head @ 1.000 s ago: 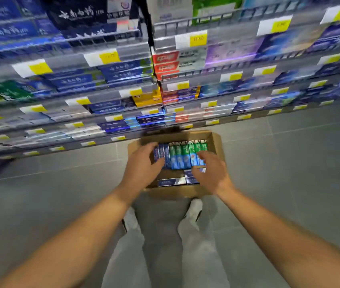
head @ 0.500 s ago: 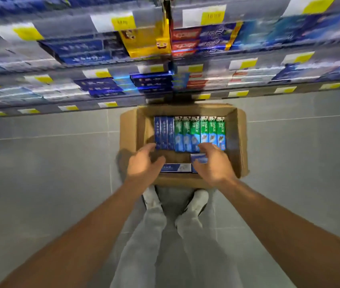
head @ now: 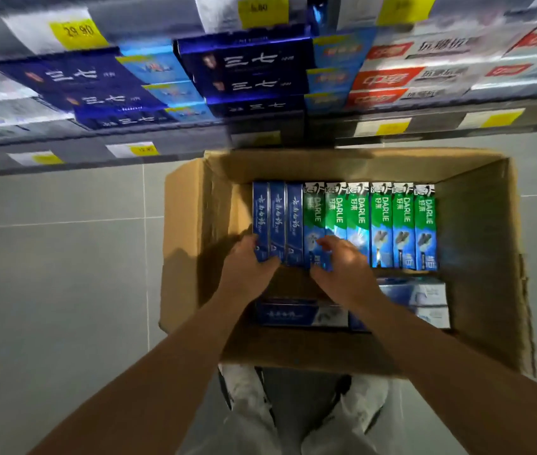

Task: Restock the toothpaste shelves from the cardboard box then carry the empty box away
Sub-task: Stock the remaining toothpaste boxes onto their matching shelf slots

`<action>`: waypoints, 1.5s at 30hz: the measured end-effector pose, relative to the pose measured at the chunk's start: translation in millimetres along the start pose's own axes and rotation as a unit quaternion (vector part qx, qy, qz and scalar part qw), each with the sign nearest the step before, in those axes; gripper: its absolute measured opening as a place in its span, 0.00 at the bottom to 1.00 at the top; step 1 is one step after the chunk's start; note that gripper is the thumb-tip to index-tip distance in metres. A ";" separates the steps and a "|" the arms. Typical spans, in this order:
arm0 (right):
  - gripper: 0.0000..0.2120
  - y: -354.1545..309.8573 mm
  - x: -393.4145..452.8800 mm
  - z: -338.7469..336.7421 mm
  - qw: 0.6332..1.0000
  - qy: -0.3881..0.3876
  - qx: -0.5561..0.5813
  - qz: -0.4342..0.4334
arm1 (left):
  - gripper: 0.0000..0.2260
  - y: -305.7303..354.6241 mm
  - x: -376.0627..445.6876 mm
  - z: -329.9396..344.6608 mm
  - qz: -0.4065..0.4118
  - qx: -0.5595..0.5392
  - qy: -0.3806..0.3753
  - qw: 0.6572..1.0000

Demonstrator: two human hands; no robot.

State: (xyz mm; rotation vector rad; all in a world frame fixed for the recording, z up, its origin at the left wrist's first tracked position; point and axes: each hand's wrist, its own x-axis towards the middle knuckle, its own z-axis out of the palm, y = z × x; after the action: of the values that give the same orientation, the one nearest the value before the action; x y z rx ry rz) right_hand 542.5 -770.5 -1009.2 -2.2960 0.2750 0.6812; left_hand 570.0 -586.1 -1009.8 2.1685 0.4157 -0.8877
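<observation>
An open cardboard box (head: pixel 480 257) stands on the floor below the toothpaste shelves (head: pixel 254 73). Inside, three dark blue toothpaste cartons (head: pixel 277 215) stand in a row at the left, with several green toothpaste cartons (head: pixel 381 218) beside them. My left hand (head: pixel 247 261) grips the near end of the blue cartons, thumb on their left side. Curled fingers of my right hand (head: pixel 342 261) hold the near end of the leftmost green cartons. More cartons (head: pixel 424 297) lie flat at the near side of the box, partly hidden by my forearms.
The shelves carry blue, light blue and red-and-white cartons behind yellow price tags (head: pixel 76 31). Grey floor tiles (head: pixel 57 274) spread to the left and right of the box. My legs and shoes (head: pixel 247 389) are right behind its near wall.
The view has dropped and closed in on the box. Both hands have moved forward from its near edge onto the ends of the standing cartons.
</observation>
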 end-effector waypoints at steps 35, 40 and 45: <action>0.13 30.1 92.2 23.9 0.986 -0.041 0.114 -0.111 | 0.14 -5.8 84.6 33.4 -0.027 -0.410 -0.011 0.912; 0.11 49.1 94.1 15.2 0.990 -0.046 0.088 -0.098 | 0.17 -5.2 81.4 34.2 -0.015 -0.292 0.004 0.956; 0.07 82.6 90.1 6.0 0.993 -0.008 0.110 -0.050 | 0.16 -29.8 81.8 37.8 -0.011 -0.166 0.008 0.986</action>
State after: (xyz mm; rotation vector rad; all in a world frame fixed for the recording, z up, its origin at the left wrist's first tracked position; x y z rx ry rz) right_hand 584.5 -826.1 -1109.9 -2.0780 0.2146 0.5887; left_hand 594.5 -592.7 -1101.2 1.8688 0.5537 -0.7544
